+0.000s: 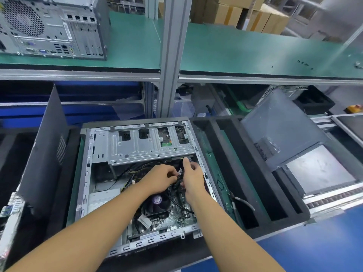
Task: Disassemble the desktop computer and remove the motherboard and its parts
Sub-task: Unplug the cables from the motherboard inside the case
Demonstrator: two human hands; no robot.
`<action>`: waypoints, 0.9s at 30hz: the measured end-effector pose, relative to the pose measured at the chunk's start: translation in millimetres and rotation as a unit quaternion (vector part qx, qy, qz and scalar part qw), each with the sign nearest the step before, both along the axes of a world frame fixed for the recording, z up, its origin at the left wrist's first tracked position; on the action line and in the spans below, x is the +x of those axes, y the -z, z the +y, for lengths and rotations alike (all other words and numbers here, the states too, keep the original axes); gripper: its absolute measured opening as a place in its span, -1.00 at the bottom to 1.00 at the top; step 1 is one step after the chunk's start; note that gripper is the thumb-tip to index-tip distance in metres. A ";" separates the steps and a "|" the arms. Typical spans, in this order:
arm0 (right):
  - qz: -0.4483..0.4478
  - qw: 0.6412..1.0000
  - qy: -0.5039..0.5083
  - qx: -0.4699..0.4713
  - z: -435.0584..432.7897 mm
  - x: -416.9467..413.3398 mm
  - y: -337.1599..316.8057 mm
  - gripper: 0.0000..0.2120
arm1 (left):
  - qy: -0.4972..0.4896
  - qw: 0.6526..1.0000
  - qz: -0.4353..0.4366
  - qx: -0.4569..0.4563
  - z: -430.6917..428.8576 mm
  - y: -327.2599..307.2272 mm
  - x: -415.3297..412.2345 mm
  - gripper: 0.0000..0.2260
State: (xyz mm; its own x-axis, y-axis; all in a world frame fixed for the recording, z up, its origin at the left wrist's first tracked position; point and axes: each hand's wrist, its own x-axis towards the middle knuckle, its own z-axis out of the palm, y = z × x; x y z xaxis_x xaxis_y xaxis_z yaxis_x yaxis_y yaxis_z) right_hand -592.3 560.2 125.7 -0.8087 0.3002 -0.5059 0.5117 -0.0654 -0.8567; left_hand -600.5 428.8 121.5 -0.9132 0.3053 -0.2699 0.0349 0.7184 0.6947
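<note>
Bare-metal case frame (84, 185); matt green shelf mat (245, 54).

Bright, even overhead light; wide-angle bending at edges, slight softness throughout.

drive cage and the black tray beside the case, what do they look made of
Drive cage: looks like bare sheet steel with a dull silver finish; it shows stamped ribs, punched cutouts and folded edges.
Tray: probably dense black foam; the surface is matte and slightly fuzzy, with thick walls, deep cut slots and no shine.
</note>
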 end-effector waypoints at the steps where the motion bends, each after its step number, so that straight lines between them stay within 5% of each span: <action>1: 0.010 1.000 0.012 0.007 -2.7 -1.8 -0.3 -0.70 | 0.000 1.000 -0.001 0.003 0.0 0.1 0.1 -0.89; 15: 0.050 0.996 -0.027 0.070 -8.0 17.4 0.7 -0.70 | -0.070 0.996 0.041 0.036 -16.1 -2.5 1.0 -0.84; 19: 0.041 0.997 -0.054 0.026 -1.0 18.9 -11.1 -0.72 | -0.022 1.000 -0.007 -0.020 -25.0 -4.9 -1.4 -0.80; 27: 0.127 0.979 -0.140 -0.071 20.1 43.1 -12.5 -0.67 | 0.119 0.984 -0.132 0.006 -46.9 -17.5 3.3 -0.40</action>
State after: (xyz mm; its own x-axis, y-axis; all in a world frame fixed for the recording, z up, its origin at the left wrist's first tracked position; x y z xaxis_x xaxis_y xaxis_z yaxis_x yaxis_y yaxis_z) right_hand -549.2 580.3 138.2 -0.9545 -0.0100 -0.2981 0.2979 -0.0818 -0.9511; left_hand -597.2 381.8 139.0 -0.7144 0.5058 -0.4835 0.0181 0.7041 0.7099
